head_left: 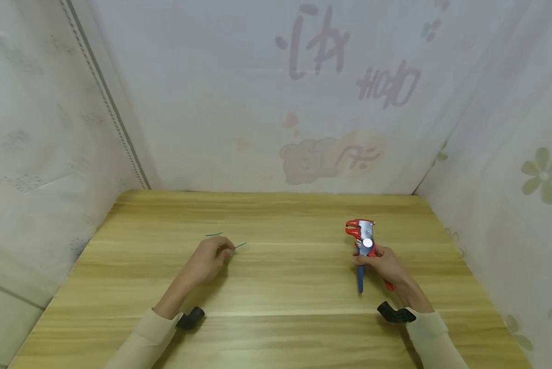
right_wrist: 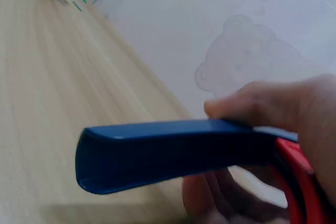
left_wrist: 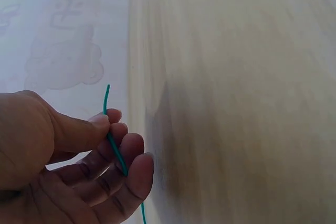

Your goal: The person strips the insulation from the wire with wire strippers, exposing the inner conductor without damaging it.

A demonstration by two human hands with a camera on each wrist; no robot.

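My left hand [head_left: 210,258] is over the left half of the table and pinches a short green wire [left_wrist: 116,153] between thumb and forefinger. One end of that wire sticks up past the fingertips; the rest runs down across the other fingers. A second green wire [head_left: 213,234] lies on the table just beyond this hand. On the right side, my right hand [head_left: 386,262] grips a wire stripper [head_left: 366,230] with a red and silver head and blue and red handles. Its head points away from me, with a gap between the red jaws. In the right wrist view the blue handle [right_wrist: 173,150] fills the foreground and the head is out of sight.
The wooden table [head_left: 294,287] reaches back to a pale printed curtain [head_left: 211,102]. Similar cloth hangs along the left and right sides. Each wrist carries a black camera mount [head_left: 190,319].
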